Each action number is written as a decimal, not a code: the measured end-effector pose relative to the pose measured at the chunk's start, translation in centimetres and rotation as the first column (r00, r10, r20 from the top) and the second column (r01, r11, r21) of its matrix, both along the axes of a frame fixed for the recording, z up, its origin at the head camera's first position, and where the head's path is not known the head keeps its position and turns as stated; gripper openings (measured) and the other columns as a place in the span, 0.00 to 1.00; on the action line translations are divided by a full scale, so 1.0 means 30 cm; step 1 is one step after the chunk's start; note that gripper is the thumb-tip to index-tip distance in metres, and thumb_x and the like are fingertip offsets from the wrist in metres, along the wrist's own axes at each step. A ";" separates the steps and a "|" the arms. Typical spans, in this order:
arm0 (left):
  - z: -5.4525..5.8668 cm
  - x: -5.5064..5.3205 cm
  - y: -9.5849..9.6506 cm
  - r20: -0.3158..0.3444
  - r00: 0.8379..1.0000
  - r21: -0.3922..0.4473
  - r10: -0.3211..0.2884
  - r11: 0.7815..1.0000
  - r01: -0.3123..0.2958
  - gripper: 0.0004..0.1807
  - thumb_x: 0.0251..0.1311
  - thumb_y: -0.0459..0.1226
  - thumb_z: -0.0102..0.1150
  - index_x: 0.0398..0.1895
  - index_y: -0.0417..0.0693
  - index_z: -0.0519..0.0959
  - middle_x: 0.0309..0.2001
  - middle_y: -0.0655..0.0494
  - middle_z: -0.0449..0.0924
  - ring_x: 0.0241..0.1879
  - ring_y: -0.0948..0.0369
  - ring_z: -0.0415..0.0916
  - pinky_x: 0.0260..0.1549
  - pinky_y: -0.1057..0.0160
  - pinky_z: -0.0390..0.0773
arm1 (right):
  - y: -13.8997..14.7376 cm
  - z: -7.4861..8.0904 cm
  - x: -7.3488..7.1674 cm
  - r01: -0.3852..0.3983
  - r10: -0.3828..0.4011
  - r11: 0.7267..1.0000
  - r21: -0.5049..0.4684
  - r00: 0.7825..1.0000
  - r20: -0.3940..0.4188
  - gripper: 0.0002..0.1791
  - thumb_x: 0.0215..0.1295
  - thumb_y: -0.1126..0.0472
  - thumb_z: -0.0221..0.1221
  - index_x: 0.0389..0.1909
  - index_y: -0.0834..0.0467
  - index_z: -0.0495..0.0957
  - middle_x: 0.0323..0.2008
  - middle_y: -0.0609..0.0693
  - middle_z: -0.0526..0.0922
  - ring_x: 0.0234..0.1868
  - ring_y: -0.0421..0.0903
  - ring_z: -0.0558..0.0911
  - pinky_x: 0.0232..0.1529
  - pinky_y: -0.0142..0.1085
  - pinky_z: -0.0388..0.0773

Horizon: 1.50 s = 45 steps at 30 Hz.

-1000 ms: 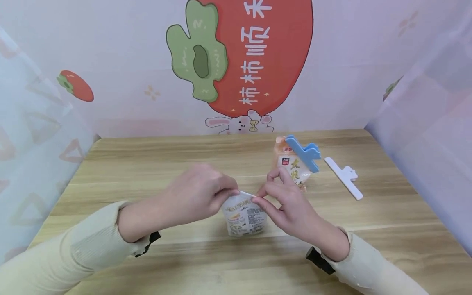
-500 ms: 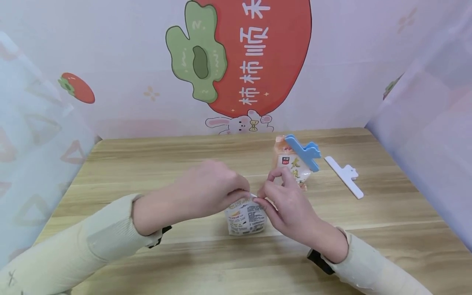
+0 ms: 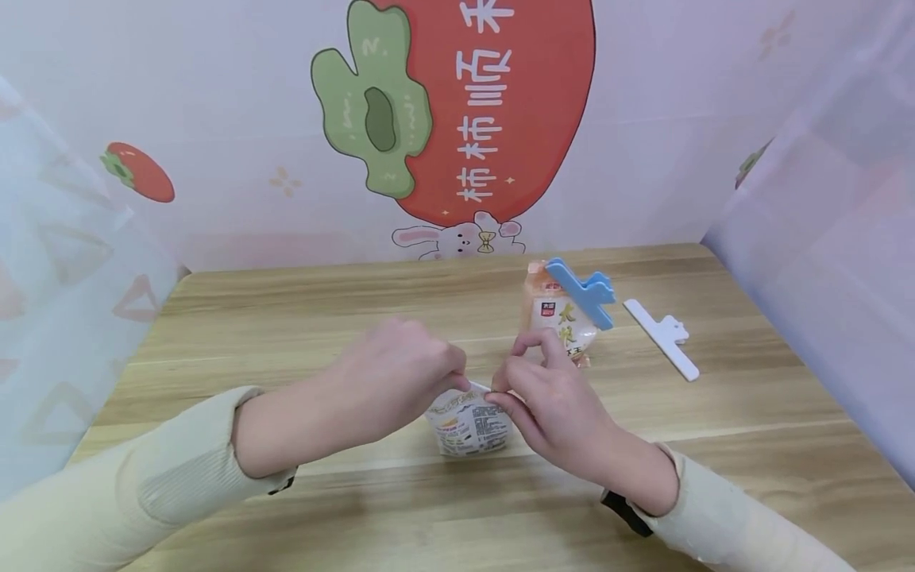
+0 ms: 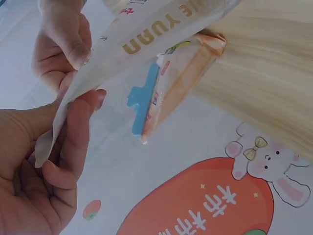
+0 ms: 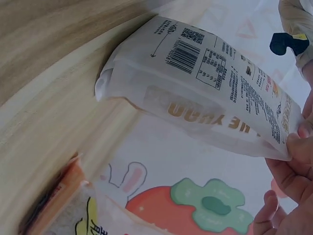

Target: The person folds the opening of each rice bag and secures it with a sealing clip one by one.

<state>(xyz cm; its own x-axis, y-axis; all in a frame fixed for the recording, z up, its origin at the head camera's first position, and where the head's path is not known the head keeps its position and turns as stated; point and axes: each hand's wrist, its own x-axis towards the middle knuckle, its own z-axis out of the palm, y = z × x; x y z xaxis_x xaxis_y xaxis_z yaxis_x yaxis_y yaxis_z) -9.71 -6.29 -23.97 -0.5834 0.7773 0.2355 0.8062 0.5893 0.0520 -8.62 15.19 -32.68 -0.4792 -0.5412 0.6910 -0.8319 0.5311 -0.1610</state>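
Observation:
A white printed food bag (image 3: 472,429) stands upright on the table, its top edge between both hands. My left hand (image 3: 389,373) pinches that edge on the left. In the left wrist view, the bag's folded rim passes between the left thumb and fingers (image 4: 73,142). On the right, my right hand (image 3: 561,409) pinches the corner of the top edge between thumb and index finger. The right wrist view shows the bag's barcode side (image 5: 183,56) and gold lettering on its side fold. Part of the bag's top is hidden behind the left hand in the head view.
Behind my right hand stands an orange and white food bag (image 3: 536,306) with a blue bag clip (image 3: 582,294) across its top. A white bag clip (image 3: 661,338) lies to its right on the wooden table (image 3: 322,306). Printed cloth walls (image 3: 236,119) close in the table.
My left hand slides right along the bag's top edge toward the right hand, then back left somewhat. The right hand keeps its pinch. The head view shifts slightly.

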 end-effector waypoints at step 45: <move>-0.021 -0.012 -0.060 -0.272 0.929 -0.010 -0.250 0.966 0.257 0.15 0.40 0.19 0.71 0.22 0.46 0.80 0.15 0.63 0.72 0.16 0.69 0.61 0.17 0.76 0.63 | 0.055 -0.015 0.015 0.040 0.035 0.982 -0.182 0.919 0.392 0.13 0.56 0.69 0.69 0.38 0.49 0.82 0.42 0.41 0.86 0.57 0.46 0.74 0.58 0.40 0.73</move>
<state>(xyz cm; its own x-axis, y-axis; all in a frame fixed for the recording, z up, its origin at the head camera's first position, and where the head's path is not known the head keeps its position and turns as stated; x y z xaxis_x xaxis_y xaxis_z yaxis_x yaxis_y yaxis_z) -10.07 -8.10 -24.60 -0.2793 0.8828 0.3776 0.9146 0.3644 -0.1753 -8.17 16.83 -33.14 -0.7328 -0.4216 0.5341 -0.6804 0.4632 -0.5680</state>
